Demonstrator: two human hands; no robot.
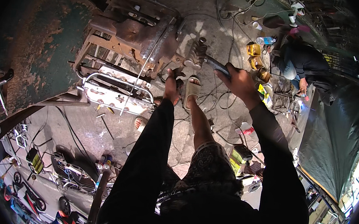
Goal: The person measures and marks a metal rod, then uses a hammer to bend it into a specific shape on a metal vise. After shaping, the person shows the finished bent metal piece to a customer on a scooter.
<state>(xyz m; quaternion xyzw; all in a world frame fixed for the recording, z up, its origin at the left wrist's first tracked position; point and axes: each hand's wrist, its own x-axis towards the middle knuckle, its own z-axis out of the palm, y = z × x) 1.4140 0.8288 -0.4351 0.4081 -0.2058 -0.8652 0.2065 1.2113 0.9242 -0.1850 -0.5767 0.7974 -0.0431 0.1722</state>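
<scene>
My right hand (239, 86) is closed around the dark handle of a hammer (217, 66). Its heavy metal head (196, 54) looks ridged and is raised over the floor. My left hand (171, 87) is held low beside the corner of a rusty metal workbench (121, 45), its fingers apart in shadow. Nothing can be made out in that hand. A long thin metal rod (142, 70) slants down across the bench's front. Below the bench edge stands a white metal panel (114, 95) framed by bent silver tubing.
Loose cables (227, 103) run over the concrete floor (101, 126) by my sandalled feet. At the right another person (305, 65) crouches near a bright spark, with yellow containers (255, 54) close by. A green-brown sheet surface (40, 40) fills the far left; a motorbike (29, 197) stands lower left.
</scene>
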